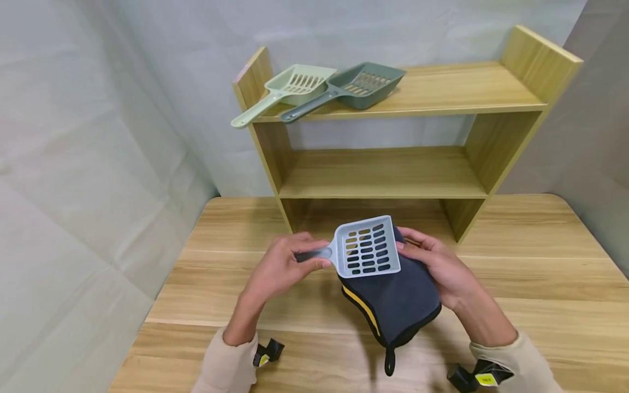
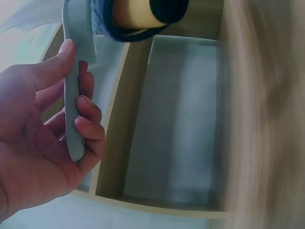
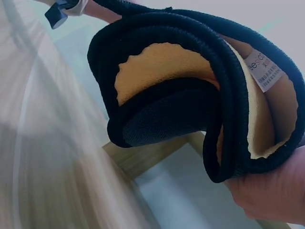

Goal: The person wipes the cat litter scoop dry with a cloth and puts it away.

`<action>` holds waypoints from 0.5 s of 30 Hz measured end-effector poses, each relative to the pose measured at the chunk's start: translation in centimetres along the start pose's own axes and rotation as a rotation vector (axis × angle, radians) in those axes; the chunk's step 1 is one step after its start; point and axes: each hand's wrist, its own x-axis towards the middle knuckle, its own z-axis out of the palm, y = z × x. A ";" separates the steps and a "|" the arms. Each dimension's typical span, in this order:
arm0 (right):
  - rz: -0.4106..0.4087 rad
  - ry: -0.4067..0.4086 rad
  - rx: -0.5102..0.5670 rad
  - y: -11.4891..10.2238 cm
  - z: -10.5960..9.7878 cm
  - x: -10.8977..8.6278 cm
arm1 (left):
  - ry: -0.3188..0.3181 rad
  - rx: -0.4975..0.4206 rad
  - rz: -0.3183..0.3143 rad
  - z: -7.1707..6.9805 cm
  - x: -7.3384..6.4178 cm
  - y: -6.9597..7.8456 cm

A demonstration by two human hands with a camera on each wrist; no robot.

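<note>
In the head view my left hand [image 1: 282, 265] grips the handle of a pale grey-blue litter scoop [image 1: 340, 245], its slotted pan facing up. The left wrist view shows the fingers curled round the scoop's handle [image 2: 72, 109]. My right hand [image 1: 447, 273] holds a folded dark navy cloth [image 1: 408, 300] with black edging, a hanging loop and a yellow lining, directly under the pan. Its thumb lies at the pan's right edge. In the right wrist view the bent cloth [image 3: 167, 114] shows its yellow inside and a white label [image 3: 263, 70]; most of that hand is hidden.
A wooden shelf unit [image 1: 383, 174] stands at the back of the wooden table [image 1: 221, 273]. On its top board a light green scoop [image 1: 260, 109] and a dark grey-green scoop [image 1: 314, 103] lie side by side, handles jutting past the front edge. Pale fabric [image 1: 73, 191] hangs round the table.
</note>
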 end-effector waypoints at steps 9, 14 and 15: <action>-0.041 -0.024 -0.036 1.0 0.2 0.3 | 0.000 -0.026 -0.026 0.6 0.1 0.0; -0.030 -0.045 -0.082 1.5 0.6 0.5 | -0.020 -0.044 -0.044 0.8 0.2 0.0; -0.028 -0.046 -0.082 1.5 0.6 0.5 | -0.021 -0.046 -0.049 0.8 0.2 0.0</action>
